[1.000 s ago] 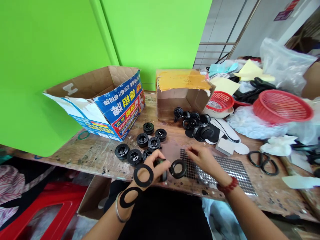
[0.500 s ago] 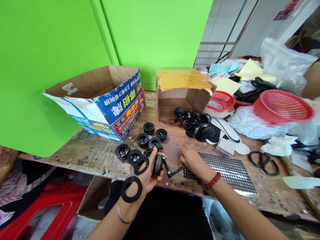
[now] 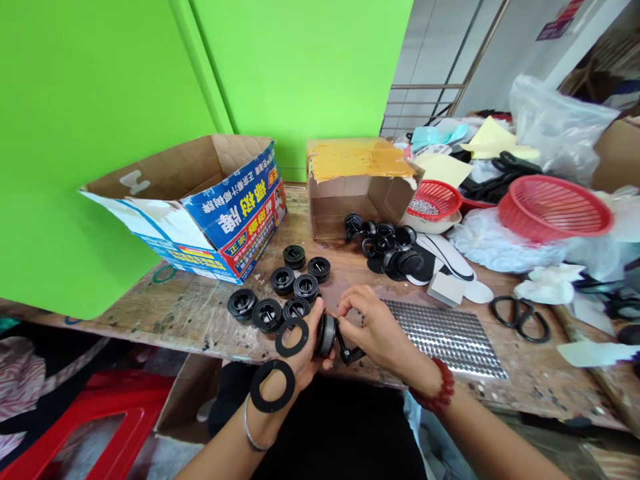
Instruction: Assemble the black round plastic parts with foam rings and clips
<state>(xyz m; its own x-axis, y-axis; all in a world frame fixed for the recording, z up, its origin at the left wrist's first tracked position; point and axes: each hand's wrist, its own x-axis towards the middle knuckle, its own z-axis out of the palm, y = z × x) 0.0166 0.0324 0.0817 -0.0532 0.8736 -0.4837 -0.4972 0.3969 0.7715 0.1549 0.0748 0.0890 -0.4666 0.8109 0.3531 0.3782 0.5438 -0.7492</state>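
My left hand is closed around a black round part with a ribbed edge and a thin crank-like black arm at its side. One flat black ring lies on the back of that hand, and another flat black ring rests on the wrist. Thumb and forefinger of my right hand are pinched together at the part's right face; whatever is between them is too small to make out. Just beyond the left hand, several black round parts sit on the table.
A silvery sheet of small dots lies right of my right hand, with black-handled scissors beyond. Behind stand a blue printed carton and a brown box, with black parts at its mouth. Red baskets stand right.
My right hand has moved from beside the dotted sheet leftward to the round part, fingers pinched. My left hand still holds the part and has shifted slightly right. The view has turned a little.
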